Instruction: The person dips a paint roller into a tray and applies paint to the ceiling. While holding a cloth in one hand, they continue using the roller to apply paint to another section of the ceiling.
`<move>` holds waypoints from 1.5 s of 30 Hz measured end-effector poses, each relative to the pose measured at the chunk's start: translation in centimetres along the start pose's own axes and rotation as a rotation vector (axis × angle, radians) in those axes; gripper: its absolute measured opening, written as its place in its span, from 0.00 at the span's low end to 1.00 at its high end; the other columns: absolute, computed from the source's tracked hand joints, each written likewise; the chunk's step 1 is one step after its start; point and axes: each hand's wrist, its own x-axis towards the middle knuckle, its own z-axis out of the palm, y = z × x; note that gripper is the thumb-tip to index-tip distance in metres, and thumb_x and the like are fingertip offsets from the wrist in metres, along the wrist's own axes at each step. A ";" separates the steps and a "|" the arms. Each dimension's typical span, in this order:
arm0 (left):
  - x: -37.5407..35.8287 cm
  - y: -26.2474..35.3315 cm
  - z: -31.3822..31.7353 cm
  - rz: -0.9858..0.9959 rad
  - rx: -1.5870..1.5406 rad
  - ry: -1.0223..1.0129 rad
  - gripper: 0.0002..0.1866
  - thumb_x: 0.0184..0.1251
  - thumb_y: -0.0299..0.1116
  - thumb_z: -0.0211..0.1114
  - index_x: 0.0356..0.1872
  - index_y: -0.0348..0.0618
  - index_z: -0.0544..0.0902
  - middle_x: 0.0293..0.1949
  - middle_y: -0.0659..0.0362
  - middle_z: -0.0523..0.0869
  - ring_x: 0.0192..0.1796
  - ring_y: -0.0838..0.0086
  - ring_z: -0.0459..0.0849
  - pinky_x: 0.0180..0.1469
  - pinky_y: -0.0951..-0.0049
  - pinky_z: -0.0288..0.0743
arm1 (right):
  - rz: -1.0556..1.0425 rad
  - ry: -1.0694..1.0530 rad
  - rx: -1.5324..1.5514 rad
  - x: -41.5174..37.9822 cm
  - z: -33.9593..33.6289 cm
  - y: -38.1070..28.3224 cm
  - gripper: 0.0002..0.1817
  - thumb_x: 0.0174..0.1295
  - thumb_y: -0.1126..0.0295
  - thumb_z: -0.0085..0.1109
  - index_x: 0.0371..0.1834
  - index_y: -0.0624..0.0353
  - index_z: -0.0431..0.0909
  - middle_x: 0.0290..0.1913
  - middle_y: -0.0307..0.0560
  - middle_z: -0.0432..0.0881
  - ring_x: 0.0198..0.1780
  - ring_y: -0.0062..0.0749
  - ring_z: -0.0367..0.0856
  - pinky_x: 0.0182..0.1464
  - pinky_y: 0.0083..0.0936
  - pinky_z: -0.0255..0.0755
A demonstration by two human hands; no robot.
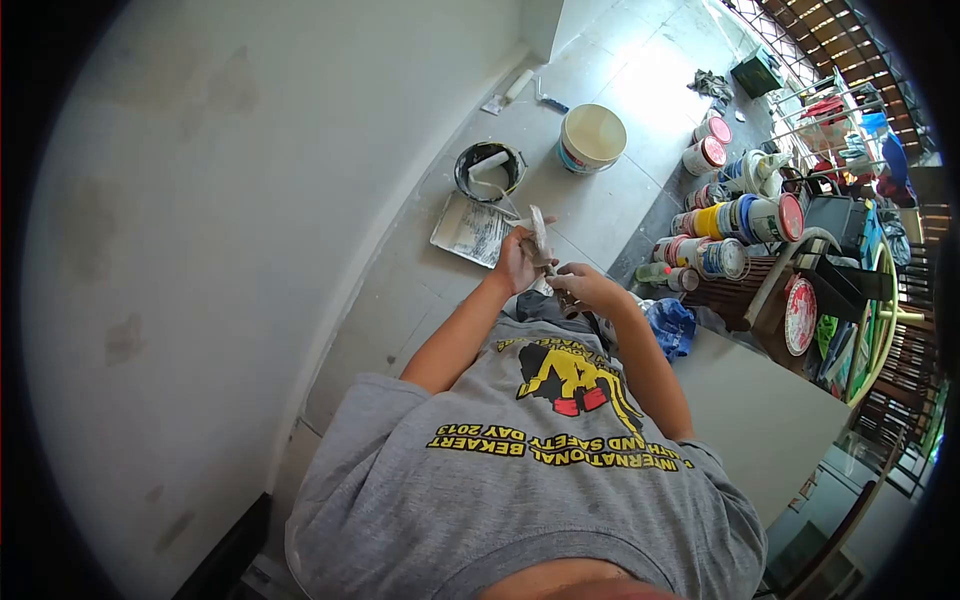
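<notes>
Both my hands are together in front of my waist. My left hand [514, 262] is closed around a flat, whitish, blade-like tool [541, 235], coated as if with putty or paint, that looks like a putty knife. My right hand [592, 290] is closed just below it, around a brownish handle-like end [569, 303]. I cannot tell whether this is one tool or two. Past my left hand, a paint tray [466, 231] streaked with white lies on the floor. A black bucket [461, 172] with a paint roller [489, 162] in it stands behind the tray.
A pale wall [250, 150] runs along my left. Ahead stands a cream bucket [594, 136]; another roller [519, 85] lies near the wall. Several paint cans [712, 222] line the right side, near a blue cloth or bag [672, 328] and a pale board-like surface [755, 400].
</notes>
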 end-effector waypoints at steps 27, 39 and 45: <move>-17.1 -14.9 -8.8 0.756 -0.455 1.317 0.12 0.67 0.39 0.61 0.40 0.42 0.75 0.35 0.56 0.81 0.38 0.66 0.83 0.42 0.65 0.78 | -0.195 -0.200 -1.228 36.6 -1.4 7.3 0.18 0.50 0.66 0.59 0.43 0.64 0.83 0.31 0.61 0.85 0.31 0.49 0.87 0.35 0.40 0.82; -10.0 -19.0 -8.3 0.491 -0.777 1.242 0.20 0.69 0.45 0.60 0.56 0.47 0.74 0.41 0.57 0.80 0.44 0.64 0.80 0.50 0.59 0.73 | -0.151 -0.132 -1.132 45.7 3.5 15.5 0.18 0.56 0.64 0.60 0.47 0.63 0.80 0.45 0.67 0.82 0.50 0.62 0.81 0.56 0.47 0.75; -8.6 -20.1 -10.9 0.450 -0.813 1.154 0.18 0.69 0.45 0.61 0.55 0.49 0.75 0.39 0.57 0.80 0.44 0.64 0.80 0.50 0.60 0.73 | -0.102 -0.093 -1.102 46.3 6.2 17.5 0.15 0.61 0.70 0.50 0.48 0.64 0.78 0.46 0.67 0.82 0.51 0.62 0.81 0.55 0.49 0.75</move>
